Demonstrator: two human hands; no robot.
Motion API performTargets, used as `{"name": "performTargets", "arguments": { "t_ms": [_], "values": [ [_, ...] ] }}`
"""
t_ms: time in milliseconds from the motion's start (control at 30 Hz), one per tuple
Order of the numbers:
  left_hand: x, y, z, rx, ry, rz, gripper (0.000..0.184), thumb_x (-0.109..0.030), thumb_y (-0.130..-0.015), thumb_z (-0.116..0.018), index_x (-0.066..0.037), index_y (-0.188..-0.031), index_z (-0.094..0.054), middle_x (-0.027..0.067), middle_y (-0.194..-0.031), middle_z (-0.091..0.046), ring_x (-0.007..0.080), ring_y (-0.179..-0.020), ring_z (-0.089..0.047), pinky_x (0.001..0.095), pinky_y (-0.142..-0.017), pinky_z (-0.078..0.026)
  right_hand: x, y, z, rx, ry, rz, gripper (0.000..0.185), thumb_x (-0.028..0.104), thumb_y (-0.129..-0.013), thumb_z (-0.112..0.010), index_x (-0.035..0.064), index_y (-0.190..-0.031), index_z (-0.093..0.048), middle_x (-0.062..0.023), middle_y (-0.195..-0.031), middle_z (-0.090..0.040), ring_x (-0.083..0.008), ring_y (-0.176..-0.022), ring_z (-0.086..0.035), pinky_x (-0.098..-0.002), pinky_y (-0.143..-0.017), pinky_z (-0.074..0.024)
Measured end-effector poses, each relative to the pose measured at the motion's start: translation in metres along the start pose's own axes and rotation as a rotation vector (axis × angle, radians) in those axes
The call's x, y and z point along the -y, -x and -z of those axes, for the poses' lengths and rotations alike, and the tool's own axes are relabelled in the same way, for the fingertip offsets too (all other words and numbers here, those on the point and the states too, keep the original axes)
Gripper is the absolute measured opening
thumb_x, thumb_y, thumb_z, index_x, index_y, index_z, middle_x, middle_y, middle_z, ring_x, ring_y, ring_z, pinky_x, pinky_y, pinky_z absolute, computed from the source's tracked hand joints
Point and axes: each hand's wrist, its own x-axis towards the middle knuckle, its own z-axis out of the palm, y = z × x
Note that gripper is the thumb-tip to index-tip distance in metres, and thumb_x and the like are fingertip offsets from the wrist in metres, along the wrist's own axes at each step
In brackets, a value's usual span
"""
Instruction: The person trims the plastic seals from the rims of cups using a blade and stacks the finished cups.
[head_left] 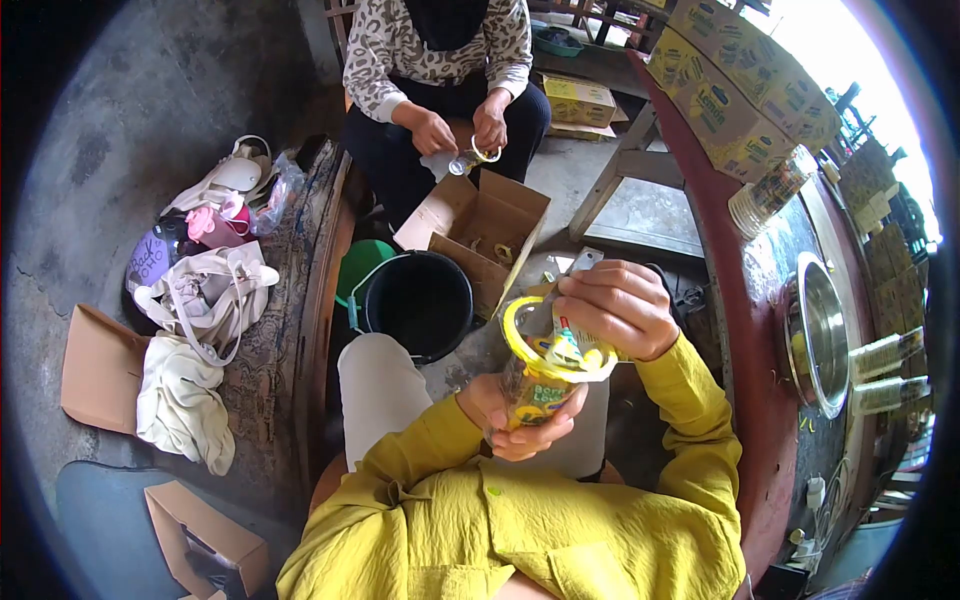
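My left hand [525, 420] is wrapped round a clear plastic cup [535, 390] with green and yellow print and a yellow rim. The cup tilts so that its mouth faces up toward me. My right hand [620, 305] is closed at the far right of the rim, fingers pinched together. A thin grey, blade-like piece [585, 262] sticks out above those fingers; its kind is unclear. Inside the cup's mouth shows a white piece [566, 345] with red and blue print, partly hidden.
Opposite, a person's hands [455, 135] hold a clear cup with a yellow ring. Between us stand a black bucket [418, 305] and an open cardboard box [520, 215]. On the right, a table bears a metal basin [822, 330] and stacked cups [770, 190]. Bags [205, 290] lie left.
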Motion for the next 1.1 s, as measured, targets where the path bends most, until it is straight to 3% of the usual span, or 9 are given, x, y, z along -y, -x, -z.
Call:
{"name": "performTargets", "arguments": {
  "t_ms": [300, 433, 567, 667, 700, 900, 1000, 1100],
  "values": [
    [-0.002, 0.001, 0.007, 0.146, 0.091, 0.01, 0.049, -0.004, -0.061, -0.064, 0.004, -0.1, -0.036, 0.0113, -0.065, -0.048, 0.0134, -0.041, -0.045, 0.0246, -0.035, -0.038, -0.002, 0.002, -0.005, -0.014, -0.008, -0.003, 0.026, 0.014, -0.06, -0.062, 0.004, -0.084, -0.061, -0.0087, -0.081, -0.062, -0.0198, -0.073, -0.061, -0.0293, -0.064, -0.0511],
    [-0.003, 0.005, 0.007, 0.091, 0.05, 0.017, 0.053, -0.004, -0.06, -0.064, 0.006, -0.102, -0.035, 0.0126, -0.066, -0.049, 0.0144, -0.043, -0.047, 0.0253, -0.035, -0.038, -0.003, 0.003, -0.003, -0.018, -0.015, 0.0, 0.026, 0.015, -0.06, -0.061, 0.0044, -0.084, -0.061, -0.009, -0.082, -0.061, -0.0196, -0.071, -0.061, -0.0288, -0.062, -0.0509],
    [-0.005, 0.014, 0.008, 0.048, 0.002, -0.016, 0.054, -0.004, -0.059, -0.066, 0.006, -0.102, -0.035, 0.0125, -0.066, -0.049, 0.0145, -0.042, -0.047, 0.0249, -0.035, -0.038, -0.005, 0.009, -0.003, -0.142, -0.028, -0.079, 0.022, 0.007, -0.058, -0.063, 0.0045, -0.08, -0.061, -0.0075, -0.078, -0.061, -0.0192, -0.068, -0.061, -0.0283, -0.058, -0.0504],
    [-0.003, 0.024, 0.007, -0.027, -0.023, -0.015, 0.057, -0.006, -0.058, -0.07, 0.006, -0.103, -0.036, 0.0118, -0.065, -0.048, 0.0144, -0.042, -0.047, 0.024, -0.034, -0.039, -0.013, 0.024, -0.004, -0.19, -0.006, -0.302, 0.018, -0.005, -0.059, -0.061, 0.0049, -0.074, -0.06, -0.006, -0.073, -0.061, -0.0192, -0.063, -0.059, -0.0289, -0.055, -0.0494],
    [-0.012, 0.024, 0.011, 0.092, -0.042, 0.081, 0.049, -0.001, -0.069, -0.065, 0.001, -0.107, -0.035, 0.0115, -0.074, -0.051, 0.0184, -0.055, -0.054, 0.0289, -0.047, -0.042, -0.02, 0.033, -0.007, -0.21, 0.082, -0.348, 0.019, -0.009, -0.06, -0.058, 0.0049, -0.073, -0.059, -0.0064, -0.072, -0.061, -0.0201, -0.061, -0.058, -0.0292, -0.053, -0.0476],
    [-0.005, 0.071, -0.002, -0.126, -0.149, -0.005, 0.054, 0.0, -0.068, -0.064, 0.003, -0.111, -0.032, 0.0119, -0.079, -0.05, 0.0179, -0.06, -0.055, 0.0283, -0.05, -0.043, -0.07, 0.163, -0.027, 0.156, 0.123, -0.926, 0.018, -0.009, -0.064, -0.056, 0.0025, -0.077, -0.06, -0.0123, -0.075, -0.059, -0.0248, -0.066, -0.058, -0.0319, -0.058, -0.0461],
    [0.007, 0.083, -0.009, -0.217, -0.136, -0.135, 0.053, -0.001, -0.067, -0.063, 0.003, -0.109, -0.032, 0.0125, -0.079, -0.05, 0.0162, -0.058, -0.054, 0.0282, -0.05, -0.044, -0.083, 0.238, -0.038, 0.473, 0.341, -0.948, 0.015, -0.005, -0.064, -0.056, 0.0025, -0.076, -0.06, -0.0153, -0.077, -0.059, -0.0256, -0.068, -0.059, -0.0351, -0.059, -0.0468],
    [0.014, 0.086, -0.013, -0.352, -0.195, -0.278, 0.056, -0.006, -0.066, -0.065, 0.002, -0.109, -0.031, 0.0116, -0.077, -0.049, 0.0165, -0.058, -0.053, 0.0281, -0.05, -0.045, -0.091, 0.272, -0.044, 0.957, 0.439, -1.156, 0.013, 0.017, -0.073, -0.06, 0.0073, -0.079, -0.065, -0.0138, -0.082, -0.061, -0.03, -0.079, -0.06, -0.0379, -0.065, -0.0495]
  ]
}}
